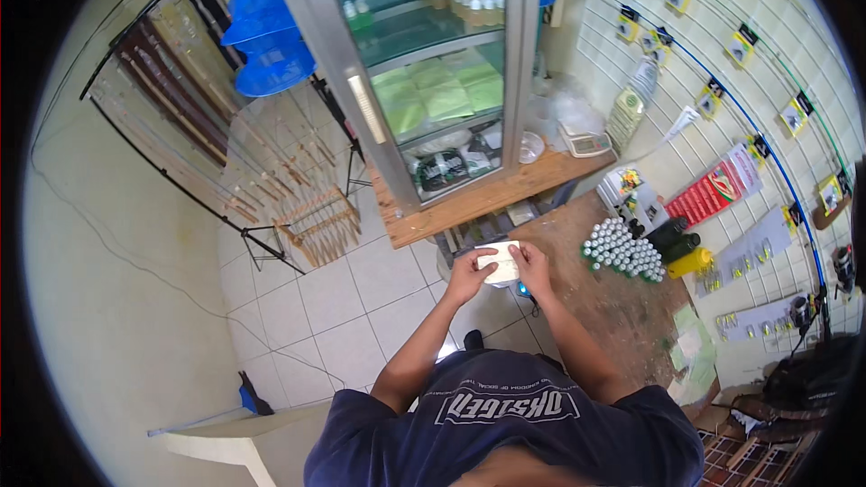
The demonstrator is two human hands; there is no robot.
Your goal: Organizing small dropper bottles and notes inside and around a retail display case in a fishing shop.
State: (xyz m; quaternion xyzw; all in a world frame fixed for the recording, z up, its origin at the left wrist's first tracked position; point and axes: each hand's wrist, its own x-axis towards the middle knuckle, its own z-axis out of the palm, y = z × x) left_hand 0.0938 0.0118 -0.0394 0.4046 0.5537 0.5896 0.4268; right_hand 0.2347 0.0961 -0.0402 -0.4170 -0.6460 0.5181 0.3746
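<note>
A small pale, cream-coloured piece, perhaps folded paper or a packet [502,265], lies between both hands in front of the chest. My left hand [468,274] grips its left side, thumb and fingers on its face. At its upper right edge my right hand [532,269] holds it with the thumb on top. What it is made of and what is under it cannot be told. To the right, many small silver-capped bottles [622,250] stand grouped on a worn brown tabletop [575,291].
Ahead, a glass-fronted metal cabinet [399,142] stands on a wooden bench [473,199]. Dark bottles [670,233] and a yellow bottle [691,262] stand by the wall grid at right. A digital scale [587,143] sits at the bench's right end. A wooden rack [321,226] stands on the tiled floor at left.
</note>
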